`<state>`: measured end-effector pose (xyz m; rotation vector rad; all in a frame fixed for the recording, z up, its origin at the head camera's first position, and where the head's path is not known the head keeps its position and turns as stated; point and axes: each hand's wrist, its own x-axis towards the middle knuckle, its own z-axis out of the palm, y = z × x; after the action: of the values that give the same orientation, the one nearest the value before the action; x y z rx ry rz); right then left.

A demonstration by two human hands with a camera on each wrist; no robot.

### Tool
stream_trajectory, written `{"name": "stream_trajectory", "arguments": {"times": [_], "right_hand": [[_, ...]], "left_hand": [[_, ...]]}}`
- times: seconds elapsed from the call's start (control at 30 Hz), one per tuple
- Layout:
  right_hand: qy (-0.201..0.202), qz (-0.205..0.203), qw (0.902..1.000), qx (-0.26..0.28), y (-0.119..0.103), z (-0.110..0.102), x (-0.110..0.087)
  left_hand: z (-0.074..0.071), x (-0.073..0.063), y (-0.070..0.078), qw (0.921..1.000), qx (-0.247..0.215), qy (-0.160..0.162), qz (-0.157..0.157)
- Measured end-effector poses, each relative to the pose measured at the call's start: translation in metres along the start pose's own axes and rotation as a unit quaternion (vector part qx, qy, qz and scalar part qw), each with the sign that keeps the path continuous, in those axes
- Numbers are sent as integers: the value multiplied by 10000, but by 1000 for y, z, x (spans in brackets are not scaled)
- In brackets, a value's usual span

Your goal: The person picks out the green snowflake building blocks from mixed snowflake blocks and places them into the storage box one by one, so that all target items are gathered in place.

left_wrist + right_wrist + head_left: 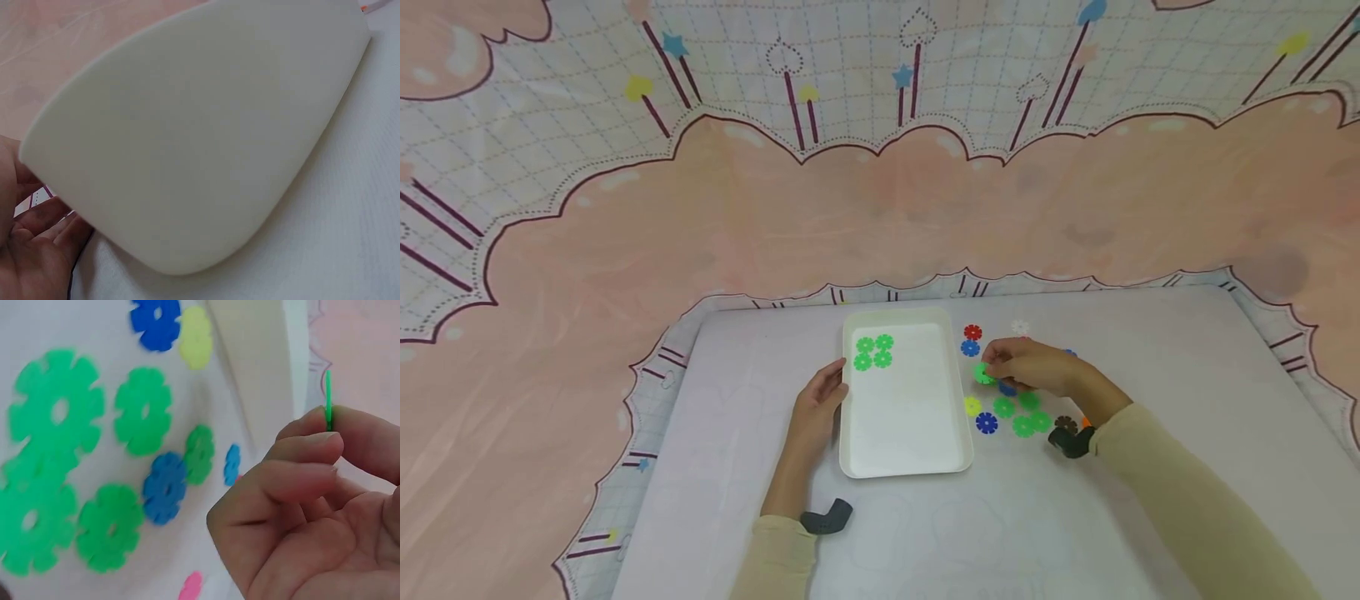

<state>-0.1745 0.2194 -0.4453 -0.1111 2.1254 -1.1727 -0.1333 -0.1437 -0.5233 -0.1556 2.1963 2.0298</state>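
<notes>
My right hand (1028, 365) pinches a green snowflake disc (983, 374) between thumb and fingertips, above the loose discs right of the tray. In the right wrist view the held disc (329, 400) shows edge-on. My left hand (817, 406) holds the left rim of the white tray (906, 433); its fingers (47, 234) lie along the edge in the left wrist view. Several green discs (873, 352) sit grouped at the tray's upper left. Below the right hand lie more green discs (1024, 426), partly overlapping.
Scattered near the tray's right side are a red disc (973, 332), a light blue disc (970, 348), a yellow disc (973, 407), a dark blue disc (987, 423), a white disc (1019, 327) and a brown disc (1066, 425). A white cloth (910, 533) covers the table.
</notes>
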Motion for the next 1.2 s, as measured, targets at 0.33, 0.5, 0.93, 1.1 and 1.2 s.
{"name": "stream_trajectory", "arguments": {"times": [0.33, 0.5, 0.93, 1.1, 1.2], "right_hand": [[-101, -114, 9992, 360, -28, 13, 10], [-124, -184, 9986, 483, -45, 23, 15], [146, 115, 9959, 887, -72, 57, 44], [170, 178, 9950, 967, -78, 66, 52], [193, 155, 9944, 1029, -80, 72, 56]], "left_hand": [[-2, 3, -5, 10000, -50, -20, 67], [-1, 3, -4, 10000, -30, -5, 62], [-2, 3, -5, 10000, -50, -17, 41], [-2, 3, -5, 10000, 16, -4, 61], [-1, 3, -6, 10000, 17, -12, 95]]}}
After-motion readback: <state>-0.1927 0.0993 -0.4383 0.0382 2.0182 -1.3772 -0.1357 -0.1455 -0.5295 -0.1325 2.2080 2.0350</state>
